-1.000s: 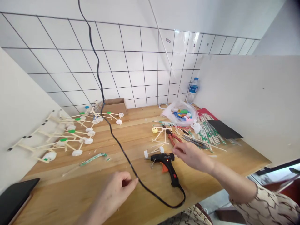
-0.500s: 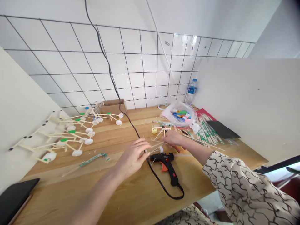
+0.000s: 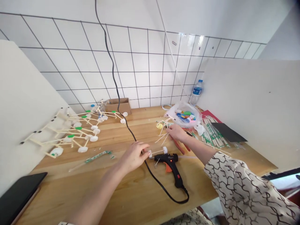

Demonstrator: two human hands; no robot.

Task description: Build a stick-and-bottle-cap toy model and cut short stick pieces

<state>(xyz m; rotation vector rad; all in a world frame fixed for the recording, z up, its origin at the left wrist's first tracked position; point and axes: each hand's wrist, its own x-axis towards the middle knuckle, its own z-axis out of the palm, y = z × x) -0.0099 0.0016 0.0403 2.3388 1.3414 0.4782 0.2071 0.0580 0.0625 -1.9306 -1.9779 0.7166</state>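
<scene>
Left hand [image 3: 135, 155] curled, right hand [image 3: 176, 132] pinching.

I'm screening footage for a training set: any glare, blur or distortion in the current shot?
Head view: glare on the glossy wall tiles toward the upper right; wide-angle stretching that slants the tile lines toward the edges; a darkened top right corner; the left forearm looks soft, perhaps motion blur; fine detail on the stick frame at the right fingers is hard to make out.
</scene>
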